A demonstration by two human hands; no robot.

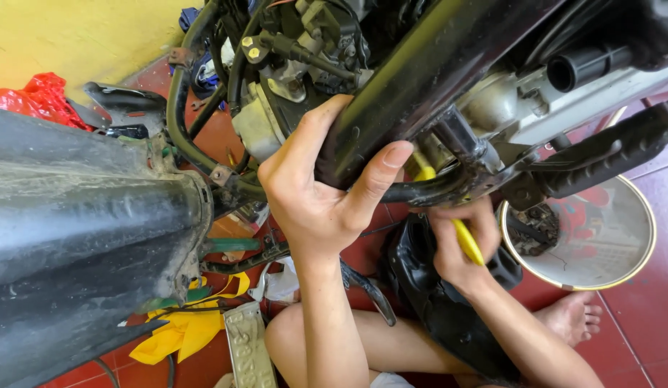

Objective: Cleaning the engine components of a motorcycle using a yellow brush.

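Observation:
A stripped motorbike fills the upper view, its black frame bar (420, 79) running diagonally. My left hand (316, 187) grips that black frame bar, thumb wrapped under it. Lower right, my right hand (459, 248) is closed on a yellow-handled tool (467, 241), whose tip goes up under the frame near a black bracket (463, 154); the tip itself is hidden. The engine parts and hoses (291, 65) sit just above my left hand.
A dusty black body panel (82, 223) fills the left. A metal bowl (636, 266) holding small parts stands on the red tiled floor at right, beside a black footrest (607, 154). Yellow cloth (179, 330), a licence plate (247, 348) and my bare legs lie below.

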